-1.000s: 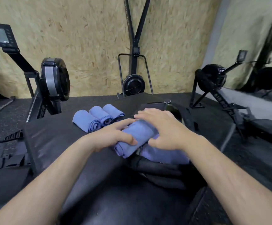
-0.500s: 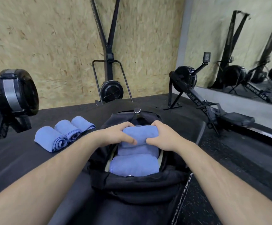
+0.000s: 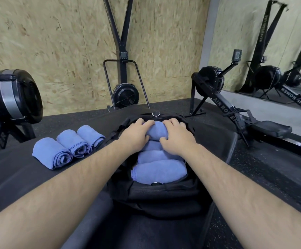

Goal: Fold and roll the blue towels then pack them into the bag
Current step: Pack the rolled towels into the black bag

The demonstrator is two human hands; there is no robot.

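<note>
An open black bag (image 3: 164, 194) lies in front of me on a black padded surface (image 3: 20, 177). Inside it lie rolled blue towels, the nearest one (image 3: 158, 172) across the front, with two more behind it partly covered by my hands. At the far end of the opening sits another rolled blue towel (image 3: 156, 131). My left hand (image 3: 137, 134) and my right hand (image 3: 176, 137) grip it from either side, fingers curled over its top. Three rolled blue towels (image 3: 67, 147) lie side by side on the surface left of the bag.
Rowing machines stand at the left (image 3: 14, 97) and right (image 3: 218, 90). An upright ski machine (image 3: 125, 94) leans at the chipboard wall behind. A mirror (image 3: 281, 51) covers the right wall. The padded surface ends at speckled floor on the right.
Both hands carried the rolled towel from above the bag's near side into the bag and then pushed it toward the far end. My view turned right and down.
</note>
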